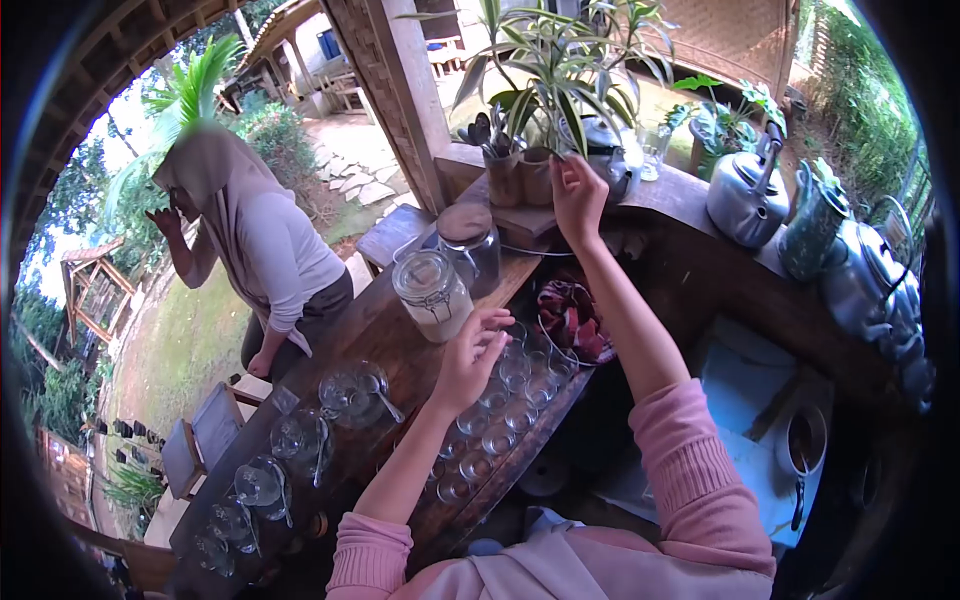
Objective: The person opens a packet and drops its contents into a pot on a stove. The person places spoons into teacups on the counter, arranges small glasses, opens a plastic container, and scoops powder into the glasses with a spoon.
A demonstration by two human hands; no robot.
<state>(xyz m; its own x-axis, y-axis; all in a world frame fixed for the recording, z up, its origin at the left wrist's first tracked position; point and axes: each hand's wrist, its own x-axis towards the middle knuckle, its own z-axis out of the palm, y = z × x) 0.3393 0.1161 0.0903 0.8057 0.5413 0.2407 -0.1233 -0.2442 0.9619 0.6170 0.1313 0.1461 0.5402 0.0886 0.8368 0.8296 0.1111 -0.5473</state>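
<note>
My left hand is held over the wooden counter with its fingers stretched out and nothing in them. Just beyond its fingertips stands a clip-top glass jar with white contents; I cannot tell whether the hand touches it. A second lidded jar is behind that one. Several small empty glasses stand in rows below the hand. My right hand is raised by the brown cups and the striped-leaf plant. Its fingers are bent together; what they hold, if anything, is hidden.
Glass cups on saucers with spoons line the counter's outer edge. A checked cloth lies at the right of the glasses. Metal kettles stand along the right ledge. A handled pan is low right. Another person is beyond the counter.
</note>
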